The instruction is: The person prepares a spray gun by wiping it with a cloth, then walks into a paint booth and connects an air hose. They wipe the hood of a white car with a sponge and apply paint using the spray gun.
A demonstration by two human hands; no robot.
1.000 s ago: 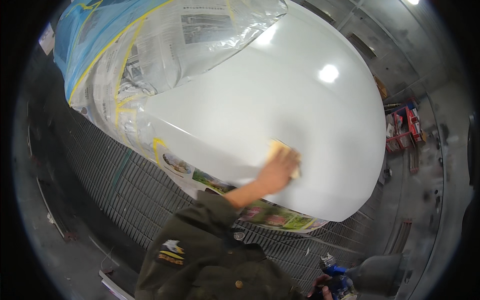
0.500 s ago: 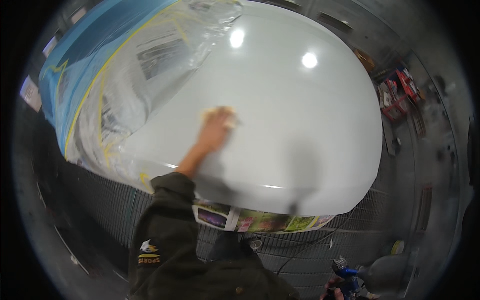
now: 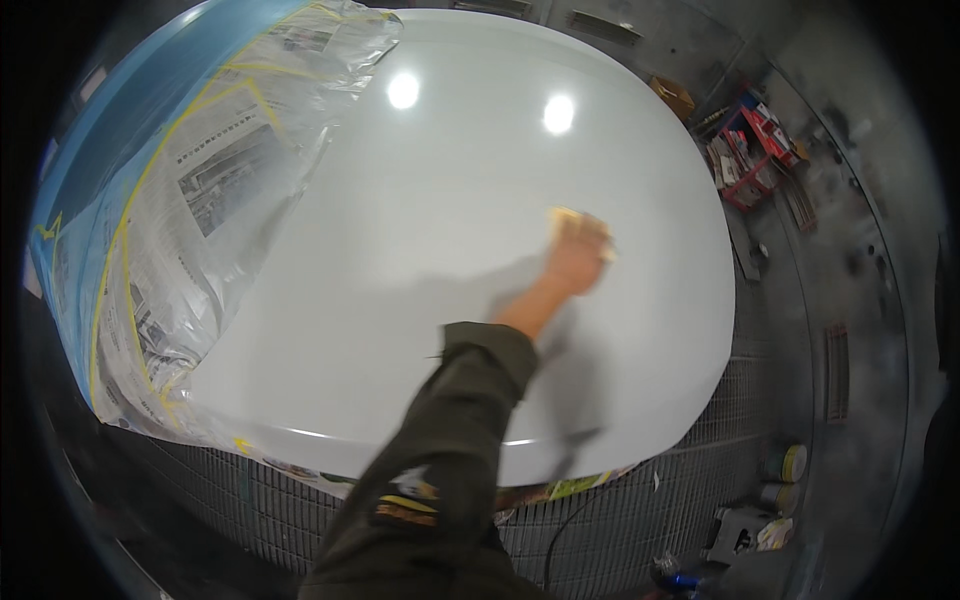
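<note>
Olive sleeve [image 3: 440,470]: nearest thing in view, rising from the lower edge and reaching up and to the right over the panel.
Right hand [image 3: 575,258]: I take this arm for the right one, though only one arm shows; the hand lies flat, fingers closed down over a yellow pad and pressing it to the surface.
Left hand: out of the picture.
Yellow pad [image 3: 563,216]: mostly hidden under the hand, only its far edge peeping past the fingertips; touching the panel right of the panel's middle.
Grip-to-work relation: the pad sits directly beneath the palm, so hand and pad are one; most of the panel's bare area lies to the left of the hand and beyond it, while the right edge is near.
White panel [image 3: 400,250]: large, glossy, curved body part, its long axis running left to right across the view, with two lamp reflections near its far edge.
Masking newspaper [image 3: 200,200]: taped with yellow tape along the panel's left side, under clear film.
Blue sheet [image 3: 120,130]: beyond the newspaper, at far left.
Floor grating [image 3: 640,500]: metal mesh below the panel's near edge.
Tins [image 3: 785,465]: on the floor at lower right, well apart from the hand.
Red rack [image 3: 750,150]: far right, cluttered, beyond the panel.
</note>
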